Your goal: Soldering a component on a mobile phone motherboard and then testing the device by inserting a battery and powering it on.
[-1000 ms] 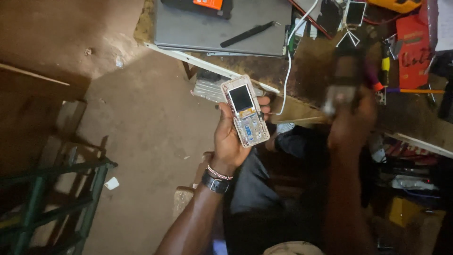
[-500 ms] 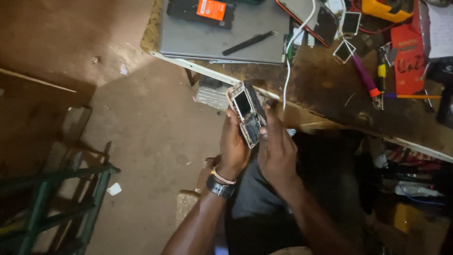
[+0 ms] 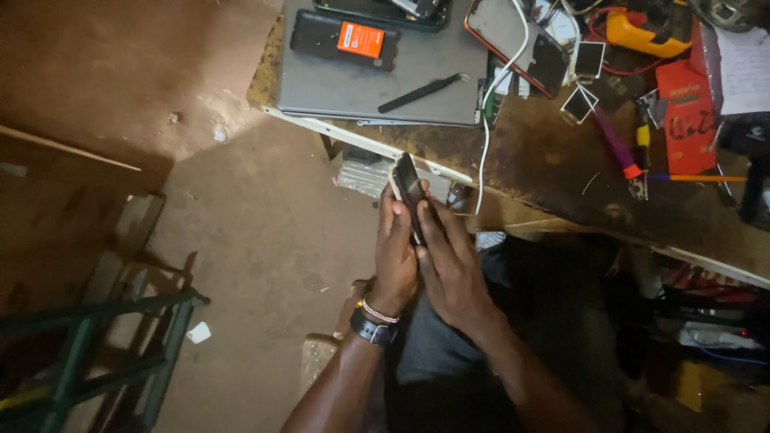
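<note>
Both hands pressed around one small phone (image 3: 407,192), held edge-on above the lap, just short of the workbench (image 3: 553,176) edge. Left hand (image 3: 395,256) cradles its back; right hand (image 3: 453,269) lies over the front, fingers flat along it. Whether the casing is open or closed, cannot tell; work on it looks mid-way, phone not yet set down.

On the bench beyond: one grey laptop (image 3: 353,88), one black battery pack with an orange label (image 3: 345,38) on it, one pair of black tweezers (image 3: 421,92), one white cable (image 3: 489,104), one yellow meter (image 3: 650,32).
</note>
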